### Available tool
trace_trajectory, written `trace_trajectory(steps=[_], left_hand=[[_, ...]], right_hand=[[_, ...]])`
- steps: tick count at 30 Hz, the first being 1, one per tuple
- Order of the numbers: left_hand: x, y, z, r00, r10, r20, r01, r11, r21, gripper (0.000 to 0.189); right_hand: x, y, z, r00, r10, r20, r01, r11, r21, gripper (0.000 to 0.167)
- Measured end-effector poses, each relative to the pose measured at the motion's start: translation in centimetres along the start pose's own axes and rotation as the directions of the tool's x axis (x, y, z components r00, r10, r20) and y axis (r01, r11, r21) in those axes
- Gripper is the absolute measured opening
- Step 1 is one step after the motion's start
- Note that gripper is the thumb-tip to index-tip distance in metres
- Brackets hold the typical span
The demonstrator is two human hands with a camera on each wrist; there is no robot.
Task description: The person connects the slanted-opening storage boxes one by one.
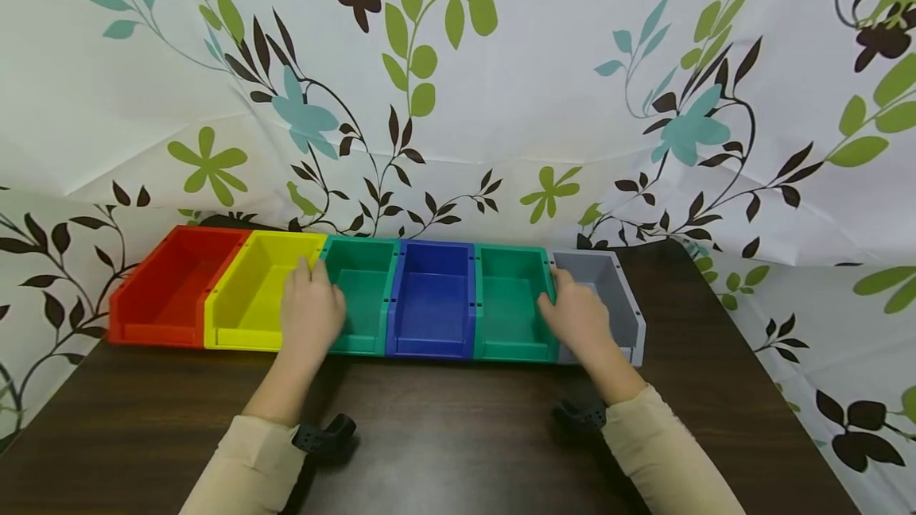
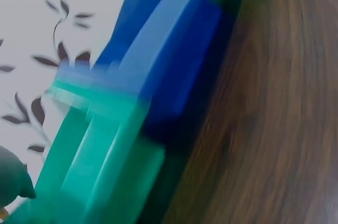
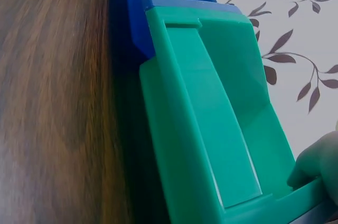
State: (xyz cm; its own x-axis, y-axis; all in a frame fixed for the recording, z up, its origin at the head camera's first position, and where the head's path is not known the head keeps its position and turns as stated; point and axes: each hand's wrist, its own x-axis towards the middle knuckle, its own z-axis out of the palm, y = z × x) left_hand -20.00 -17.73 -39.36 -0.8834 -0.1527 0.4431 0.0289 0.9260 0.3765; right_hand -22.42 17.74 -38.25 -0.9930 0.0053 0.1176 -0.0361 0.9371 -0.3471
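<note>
A joined row of plastic storage bins stands on the table: red (image 1: 153, 332), yellow (image 1: 243, 338), green (image 1: 358, 344), blue (image 1: 429, 348), another green (image 1: 511, 350) and grey (image 1: 633, 332). My left hand (image 1: 312, 308) is at the wall between the yellow and left green bins, fingers on the yellow side; only a fingertip (image 2: 13, 182) shows in the blurred left wrist view. With my right hand (image 1: 580, 316) I grip the wall between the right green and grey bins; the thumb (image 3: 306, 168) reaches inside the green one (image 3: 211, 118). No loose items show in the bins.
The dark wooden table (image 1: 444, 435) extends in front of the bins and to their right. Behind the row hangs a white cloth (image 1: 501, 102) with a leaf and flower pattern. Dark bands (image 1: 322, 437) with small devices circle both wrists.
</note>
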Motion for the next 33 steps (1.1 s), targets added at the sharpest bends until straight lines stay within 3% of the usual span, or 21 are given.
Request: trace_trajectory(steps=[3,7,14,27,33], left_hand=[[-0.3,-0.7,-0.4,0.991,-0.114,0.069,0.117,0.992,-0.038,0.044],[-0.4,-0.5,-0.4,0.981,-0.152,0.121,0.163,0.983,-0.086,0.044],[-0.3,1.1,0.4,0.986,-0.096,0.137,0.116,0.983,-0.144,0.045],[0.0,5.5,2.8,0.978,-0.048,0.204,0.09,0.975,-0.202,0.048],[0.0,6.3,3.2,0.974,-0.027,0.224,0.078,0.973,-0.219,0.048]], right_hand=[[-0.1,0.6,-0.2,1.0,-0.004,-0.016,0.004,1.0,0.018,0.054],[0.0,1.8,-0.5,1.0,0.008,-0.006,-0.008,0.998,0.061,0.053],[0.5,5.0,-1.3,1.0,-0.003,-0.007,0.004,0.992,0.123,0.051],[1.8,9.6,-3.9,0.997,0.037,0.069,-0.041,0.998,0.053,0.055],[2.3,10.5,-4.0,0.994,0.075,0.085,-0.077,0.997,0.02,0.056]])
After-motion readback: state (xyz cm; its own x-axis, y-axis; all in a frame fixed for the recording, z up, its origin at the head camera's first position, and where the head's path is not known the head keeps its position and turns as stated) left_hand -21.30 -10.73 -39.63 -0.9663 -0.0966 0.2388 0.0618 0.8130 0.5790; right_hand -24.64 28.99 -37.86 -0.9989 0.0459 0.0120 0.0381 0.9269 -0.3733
